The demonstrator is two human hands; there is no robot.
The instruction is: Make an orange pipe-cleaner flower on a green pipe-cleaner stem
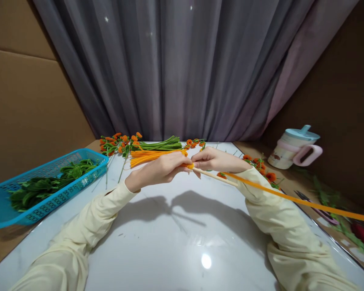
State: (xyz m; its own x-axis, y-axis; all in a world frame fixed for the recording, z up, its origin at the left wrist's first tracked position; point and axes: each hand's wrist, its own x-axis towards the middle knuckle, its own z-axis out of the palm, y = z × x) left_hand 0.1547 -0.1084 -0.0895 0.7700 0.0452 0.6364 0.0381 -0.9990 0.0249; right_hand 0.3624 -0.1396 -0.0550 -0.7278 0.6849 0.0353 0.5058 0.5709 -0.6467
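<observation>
Both hands meet above the middle of the white table, fingertips almost touching. My left hand (168,165) is closed, pinching a thin wooden stick (220,178) at the end where orange fuzzy wire is wound. My right hand (215,159) is closed at the same spot, thumb and forefinger on the orange pipe cleaner (291,197). Its long free length runs past my right forearm and out of the right side. The stick slants down to the right below my right hand. Fingers partly hide the wound part.
Behind my hands lie orange pipe cleaners (145,157), green pipe cleaners (160,144) and orange flowers (118,139). A blue basket (51,202) with green leaves stands left. On the right are a lidded cup (285,151), more flowers (262,165) and scissors (324,215).
</observation>
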